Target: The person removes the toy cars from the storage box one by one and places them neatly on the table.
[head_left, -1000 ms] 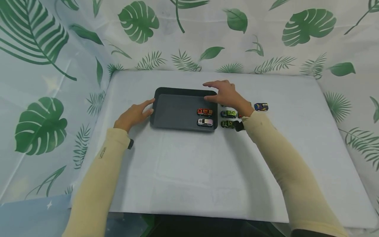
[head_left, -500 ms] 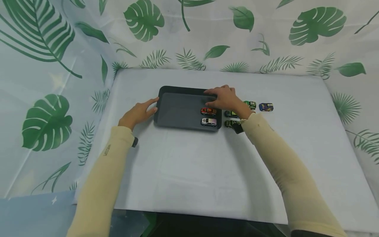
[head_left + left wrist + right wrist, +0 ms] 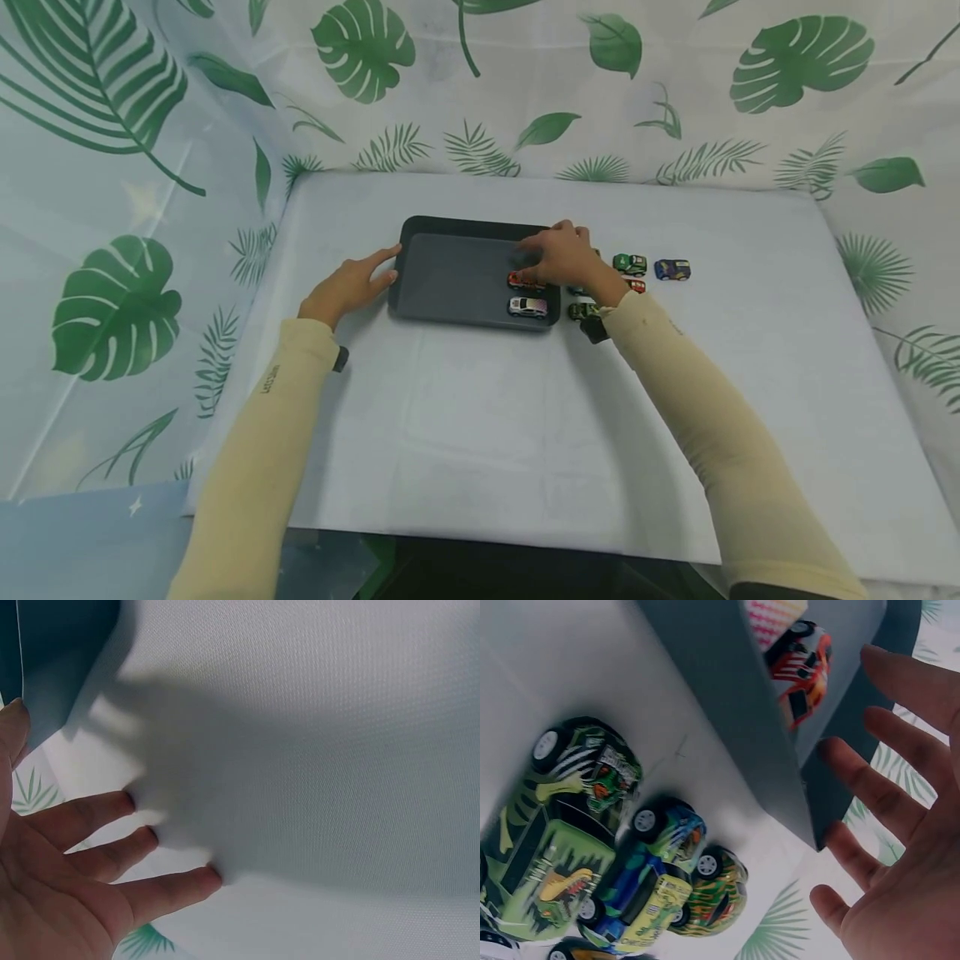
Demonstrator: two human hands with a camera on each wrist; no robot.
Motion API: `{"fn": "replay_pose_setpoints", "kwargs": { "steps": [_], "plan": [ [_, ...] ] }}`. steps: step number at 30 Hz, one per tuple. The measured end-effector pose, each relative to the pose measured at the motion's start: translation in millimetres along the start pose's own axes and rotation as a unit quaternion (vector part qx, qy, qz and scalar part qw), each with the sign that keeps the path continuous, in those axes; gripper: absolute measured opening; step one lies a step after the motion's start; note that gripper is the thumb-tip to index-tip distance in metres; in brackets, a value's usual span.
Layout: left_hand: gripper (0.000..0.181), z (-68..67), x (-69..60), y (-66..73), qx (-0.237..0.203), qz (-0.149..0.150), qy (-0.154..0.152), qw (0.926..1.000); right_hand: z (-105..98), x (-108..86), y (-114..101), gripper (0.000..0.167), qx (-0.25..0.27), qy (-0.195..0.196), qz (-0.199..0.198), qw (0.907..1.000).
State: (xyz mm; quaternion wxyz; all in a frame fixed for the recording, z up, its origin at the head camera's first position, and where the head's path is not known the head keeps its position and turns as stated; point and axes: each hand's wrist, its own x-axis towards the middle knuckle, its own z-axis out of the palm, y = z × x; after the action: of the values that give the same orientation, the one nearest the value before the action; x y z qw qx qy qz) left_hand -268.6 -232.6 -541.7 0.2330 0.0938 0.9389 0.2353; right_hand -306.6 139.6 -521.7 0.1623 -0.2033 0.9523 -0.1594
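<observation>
A dark grey tray (image 3: 450,283) lies on the white table. Inside its right end are an orange-red toy car (image 3: 522,282) and, nearer the front, a white-and-pink toy car (image 3: 527,307). My left hand (image 3: 343,290) touches the tray's left edge with thumb and index finger. In the left wrist view its other fingers (image 3: 176,891) spread above the table. Over the tray's right rim reaches my right hand (image 3: 566,257), thumb close to the orange-red car; contact cannot be told. In the right wrist view its fingers (image 3: 889,799) are spread along the tray wall, gripping nothing.
Several toy cars stand right of the tray: a green one (image 3: 629,264), a purple-blue one (image 3: 672,269), a red one (image 3: 635,286) partly behind the wrist, and a dark green one (image 3: 582,310). A leaf-print cloth (image 3: 547,129) hangs behind the table.
My right hand has come down and leftward over the tray's right end, towards the orange-red car, uncovering the green car beside its wrist. The left hand stays at the tray's edge.
</observation>
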Motion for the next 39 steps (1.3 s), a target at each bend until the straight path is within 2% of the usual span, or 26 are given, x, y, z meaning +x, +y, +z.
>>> {"fn": "replay_pose_setpoints", "kwargs": {
  "steps": [7, 17, 39],
  "plan": [
    [0.061, 0.4, 0.0, -1.1, -0.006, -0.002, -0.001, 1.0000, 6.4, -2.2, -0.2, 0.050, -0.015, -0.011, -0.005, 0.9998],
    [0.061, 0.3, 1.7, -1.4, -0.008, -0.004, -0.003, 1.0000, 14.2, -1.6, 2.6, 0.043, -0.029, 0.001, -0.021, 0.9994],
    [0.061, -1.5, 0.2, 0.8, -0.009, -0.001, -0.004, 1.0000, 23.2, -0.8, 4.0, 0.041, -0.037, 0.006, -0.042, 0.9984]
  ]
}}
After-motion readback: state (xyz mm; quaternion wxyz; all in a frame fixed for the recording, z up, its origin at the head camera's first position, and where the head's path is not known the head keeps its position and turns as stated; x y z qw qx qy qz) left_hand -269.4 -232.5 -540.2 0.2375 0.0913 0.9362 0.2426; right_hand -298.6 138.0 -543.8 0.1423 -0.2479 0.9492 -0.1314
